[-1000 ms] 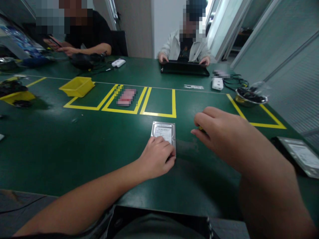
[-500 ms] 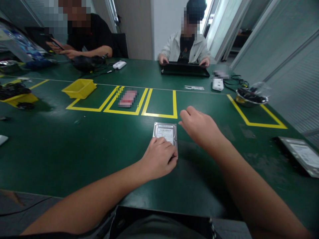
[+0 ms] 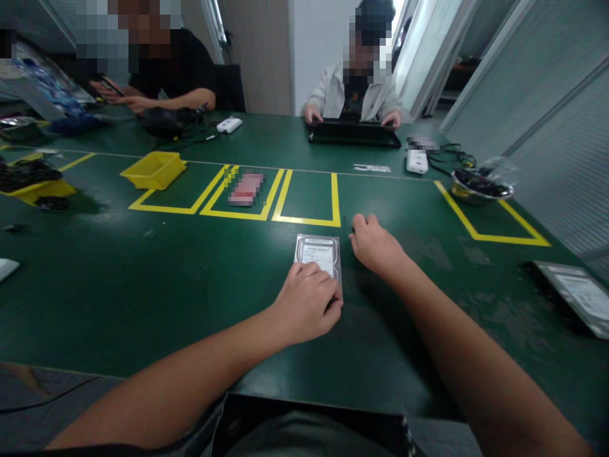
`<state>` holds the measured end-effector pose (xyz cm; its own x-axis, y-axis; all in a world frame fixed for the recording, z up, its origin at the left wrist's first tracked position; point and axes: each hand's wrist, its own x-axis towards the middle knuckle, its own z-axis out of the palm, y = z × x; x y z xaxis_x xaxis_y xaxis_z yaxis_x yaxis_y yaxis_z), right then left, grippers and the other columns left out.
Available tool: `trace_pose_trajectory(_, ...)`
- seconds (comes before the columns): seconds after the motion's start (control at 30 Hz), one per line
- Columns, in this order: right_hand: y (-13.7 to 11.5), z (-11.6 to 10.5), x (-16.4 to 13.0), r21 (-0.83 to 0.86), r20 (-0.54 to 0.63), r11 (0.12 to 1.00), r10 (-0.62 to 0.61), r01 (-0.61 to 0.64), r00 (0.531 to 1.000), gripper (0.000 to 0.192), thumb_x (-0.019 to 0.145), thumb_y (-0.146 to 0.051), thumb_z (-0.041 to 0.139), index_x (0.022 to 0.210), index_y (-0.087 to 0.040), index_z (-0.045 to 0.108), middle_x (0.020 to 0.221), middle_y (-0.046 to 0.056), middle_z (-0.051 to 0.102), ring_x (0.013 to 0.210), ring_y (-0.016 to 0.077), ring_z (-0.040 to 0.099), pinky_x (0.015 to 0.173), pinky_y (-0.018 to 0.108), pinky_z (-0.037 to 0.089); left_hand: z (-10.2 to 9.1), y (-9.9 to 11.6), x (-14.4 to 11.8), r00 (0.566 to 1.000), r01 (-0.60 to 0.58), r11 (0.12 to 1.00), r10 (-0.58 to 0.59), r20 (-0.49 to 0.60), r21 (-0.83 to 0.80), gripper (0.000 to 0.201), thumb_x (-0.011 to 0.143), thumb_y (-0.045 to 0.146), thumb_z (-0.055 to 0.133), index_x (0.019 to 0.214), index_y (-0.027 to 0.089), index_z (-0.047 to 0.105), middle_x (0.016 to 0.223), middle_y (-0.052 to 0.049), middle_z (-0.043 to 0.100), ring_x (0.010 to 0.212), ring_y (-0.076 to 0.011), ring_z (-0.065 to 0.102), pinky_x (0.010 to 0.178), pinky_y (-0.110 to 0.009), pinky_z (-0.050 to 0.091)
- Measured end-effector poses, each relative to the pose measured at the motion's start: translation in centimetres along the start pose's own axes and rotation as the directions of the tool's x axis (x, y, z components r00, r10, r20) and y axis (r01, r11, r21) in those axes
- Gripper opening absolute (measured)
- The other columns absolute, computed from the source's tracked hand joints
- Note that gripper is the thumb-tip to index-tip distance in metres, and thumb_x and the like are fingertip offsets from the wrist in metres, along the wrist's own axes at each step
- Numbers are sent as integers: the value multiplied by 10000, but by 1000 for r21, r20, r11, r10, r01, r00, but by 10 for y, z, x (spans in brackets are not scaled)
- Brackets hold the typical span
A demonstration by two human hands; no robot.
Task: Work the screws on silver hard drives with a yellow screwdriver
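Note:
A silver hard drive [image 3: 318, 249] lies flat on the green table [image 3: 190, 266] in front of me. My left hand [image 3: 307, 303] presses down on its near end, fingers over the label and the right edge. My right hand [image 3: 377, 246] rests on the table just right of the drive's far corner. Its fingers are closed around a thin dark tool [image 3: 347, 222] whose tip sticks out toward the far left. Most of the tool is hidden inside the hand.
Yellow taped boxes [image 3: 309, 202] lie beyond the drive, with a yellow bin [image 3: 155, 169] and a pink item [image 3: 245, 188] there. A second drive [image 3: 575, 295] sits at the right edge, a metal bowl [image 3: 480, 185] farther back. Two people sit across the table; one has hands at a laptop [image 3: 354, 132].
My right hand has swung in from the right and lowered to the table beside the drive's far right corner. My left hand has stayed on the drive.

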<state>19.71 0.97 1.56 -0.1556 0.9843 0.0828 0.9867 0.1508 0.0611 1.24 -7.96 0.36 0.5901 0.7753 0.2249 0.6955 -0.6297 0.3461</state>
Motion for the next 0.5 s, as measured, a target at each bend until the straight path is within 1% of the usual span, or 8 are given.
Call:
trace_pose_trajectory(0.07,2,7,2,-2,16,1000,14,-14,1000,287,992,-302,385,1227,-143,422,1106,165,581,840,270,681,662,336,487,0,0,0,1000,0,1000,0,-3,-2,111,848,298,589,819,207,644,818,-23,670,892,-231,529,808,-397,326)
trace_pose_trajectory(0.2,6,18,4,-9,60,999,36,-36,998,344,984,-353,398,1253,-138,409,1070,172,623,884,324,692,703,387,514,-1,1,0,1000,-4,1000,4,-13,-3,122,860,297,577,817,205,644,816,-25,670,893,-231,530,809,-401,326)
trace_pose_trajectory(0.33,9,21,5,-12,96,999,40,-39,995,335,984,-360,385,1246,-154,419,1074,166,648,913,327,695,740,408,522,0,2,1,1000,-6,1000,6,-18,1,131,861,296,574,807,201,646,814,-33,669,893,-234,529,810,-404,329)
trace_pose_trajectory(0.5,8,19,5,-18,108,999,50,-49,993,322,991,-344,330,1242,-165,423,1064,158,669,917,323,696,753,424,524,1,2,1,1000,-8,1000,9,-29,15,140,866,303,568,810,203,647,821,-33,670,893,-237,528,808,-411,329)
